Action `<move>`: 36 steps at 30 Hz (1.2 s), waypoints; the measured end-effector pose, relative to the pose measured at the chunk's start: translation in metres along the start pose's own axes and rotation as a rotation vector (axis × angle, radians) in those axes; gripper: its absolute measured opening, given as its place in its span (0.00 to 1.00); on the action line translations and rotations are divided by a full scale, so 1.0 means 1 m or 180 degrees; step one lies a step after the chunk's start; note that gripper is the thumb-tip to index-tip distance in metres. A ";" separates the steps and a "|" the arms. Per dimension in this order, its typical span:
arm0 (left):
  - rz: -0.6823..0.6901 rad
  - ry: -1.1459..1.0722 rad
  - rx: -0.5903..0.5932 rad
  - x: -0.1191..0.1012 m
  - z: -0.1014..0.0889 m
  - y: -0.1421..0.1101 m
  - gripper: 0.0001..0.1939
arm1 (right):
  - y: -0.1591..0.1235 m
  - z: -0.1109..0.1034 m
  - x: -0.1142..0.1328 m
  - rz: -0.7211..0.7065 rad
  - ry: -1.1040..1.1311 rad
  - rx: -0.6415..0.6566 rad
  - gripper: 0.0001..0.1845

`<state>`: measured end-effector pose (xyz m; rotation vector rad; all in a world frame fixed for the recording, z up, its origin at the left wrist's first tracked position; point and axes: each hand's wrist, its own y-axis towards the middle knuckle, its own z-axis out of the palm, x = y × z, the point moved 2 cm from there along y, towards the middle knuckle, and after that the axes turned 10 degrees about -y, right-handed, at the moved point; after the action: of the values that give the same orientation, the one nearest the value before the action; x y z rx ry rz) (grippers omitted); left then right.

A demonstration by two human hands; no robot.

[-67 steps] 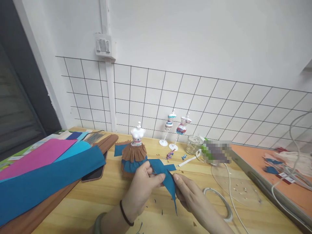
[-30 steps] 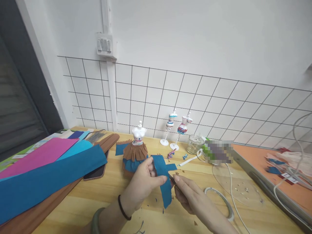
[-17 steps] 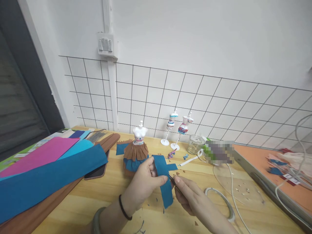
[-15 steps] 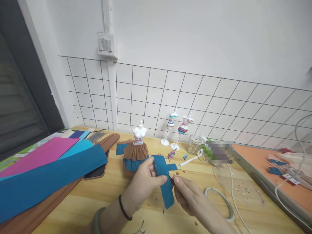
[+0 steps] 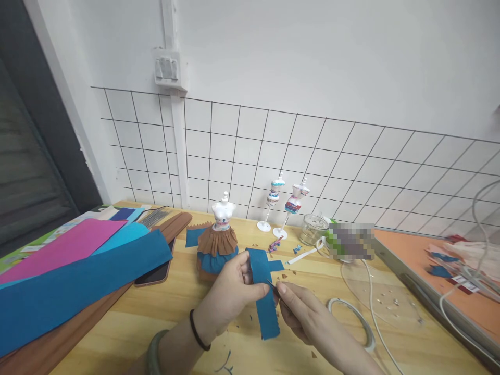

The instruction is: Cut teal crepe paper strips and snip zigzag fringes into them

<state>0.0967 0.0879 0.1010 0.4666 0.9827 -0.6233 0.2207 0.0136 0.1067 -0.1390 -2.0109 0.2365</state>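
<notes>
At far left, a wide blue cloth [image 5: 86, 281] lies flat, its end over a phone [image 5: 154, 273]. Next comes a white dress form [image 5: 223, 213], upright, in a brown and blue skirt [image 5: 217, 241].

Just right of and in front of the skirt is the left hand [image 5: 230, 290], its forearm rising from the lower edge. Its fingers are bent and pinch the strip [image 5: 269, 316]: thumb laid over the near face, fingertips tucked behind the left edge.

The strip hangs between the two hands, above the table [image 5: 156, 328], its lower end free. It looks light, soft and limp, with little risk of slipping or breaking; the likelier trouble is sagging, twisting or fraying at the edges. The best hold seems to be a flat pinch along the left edge, near mid-length, which steadies the cloth and leaves the right edge free.

At that right edge a dark, pointed tool [image 5: 272, 285] lies with its tip over the strip, close to the thumb. The right hand [image 5: 308, 315] grips it, fingers curled and thumb on top, the arm coming from lower right. The palm hides the handle, so whether the blades are parted cannot be told. Farther right lies a pale ring [image 5: 368, 328].
</notes>
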 end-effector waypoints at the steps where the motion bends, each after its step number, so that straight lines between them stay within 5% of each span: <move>1: 0.0004 0.0001 -0.0010 -0.001 0.000 0.000 0.14 | 0.000 0.000 0.000 -0.0009 -0.0023 -0.0011 0.21; 36: -0.0060 -0.0092 -0.0299 0.004 -0.001 0.001 0.13 | 0.006 0.000 -0.011 -0.0079 -0.0118 -0.0262 0.22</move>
<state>0.0984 0.0885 0.0974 0.3647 0.9852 -0.5967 0.2255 0.0177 0.0960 -0.1626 -2.0590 0.1413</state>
